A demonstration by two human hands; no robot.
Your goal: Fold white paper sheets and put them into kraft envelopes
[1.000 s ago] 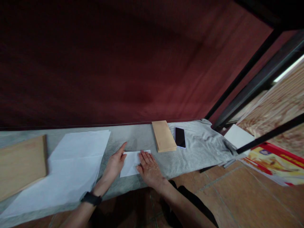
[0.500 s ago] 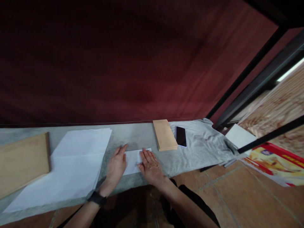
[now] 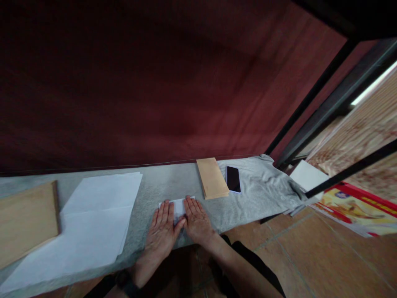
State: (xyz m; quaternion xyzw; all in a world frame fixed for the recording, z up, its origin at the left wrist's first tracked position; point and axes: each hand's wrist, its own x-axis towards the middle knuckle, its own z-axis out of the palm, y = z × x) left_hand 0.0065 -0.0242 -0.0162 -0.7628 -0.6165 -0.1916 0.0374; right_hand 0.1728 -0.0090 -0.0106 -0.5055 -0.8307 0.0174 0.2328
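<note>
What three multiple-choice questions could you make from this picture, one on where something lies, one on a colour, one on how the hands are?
1. Where does the phone lie?
A. right of the tan envelopes
B. on the white sheets
C. on the floor

2. What colour is the cloth under the phone?
A. red
B. grey
C. green

3. How are the left hand and right hand placed?
A. both flat on the small white paper
B. both lifted
C. one holds the phone

Answers: 1 A, the phone sits just beside the stack; 2 B, the fabric is plainly grey; 3 A, palms down, fingers spread over the paper.
</note>
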